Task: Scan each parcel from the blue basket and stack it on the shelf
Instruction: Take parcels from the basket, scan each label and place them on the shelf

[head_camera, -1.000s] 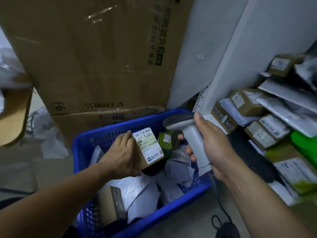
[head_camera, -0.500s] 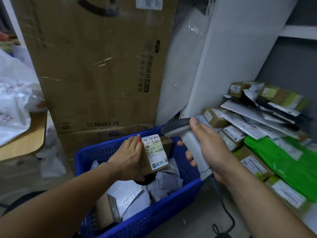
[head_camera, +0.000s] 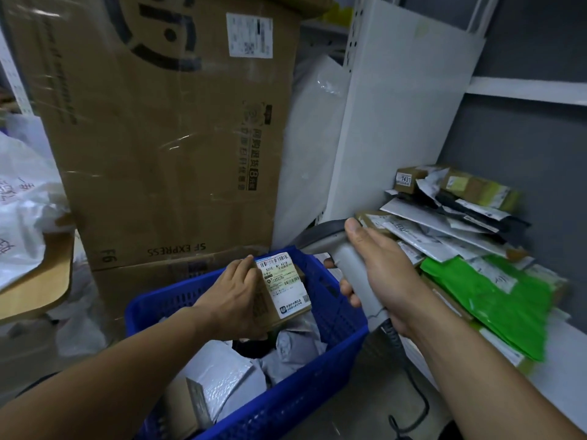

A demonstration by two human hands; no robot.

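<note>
My left hand [head_camera: 235, 296] grips a small brown cardboard parcel [head_camera: 282, 290] with a white barcode label facing up, held above the blue basket [head_camera: 317, 385]. Just right of it, my right hand [head_camera: 378, 271] holds a grey handheld scanner [head_camera: 346, 265] whose dark head points left at the label. Its black cable [head_camera: 409, 392] hangs down to the floor. The basket holds several grey and white mailer bags [head_camera: 222, 376] and a small box. On the right, the white shelf [head_camera: 565, 350] carries a loose pile of parcels, among them a bright green bag [head_camera: 495, 300].
A tall taped cardboard box [head_camera: 165, 138] marked SF EXPRESS stands right behind the basket. The shelf's white side panel [head_camera: 397, 122] rises beside it. At the left, a wooden table edge [head_camera: 41, 281] carries white plastic bags [head_camera: 22, 204]. Grey floor lies below.
The view has tilted upward, showing more of the tall box and shelf. The parcel has risen slightly with its label toward the scanner; the red scan dot seen half a second ago is gone.
</note>
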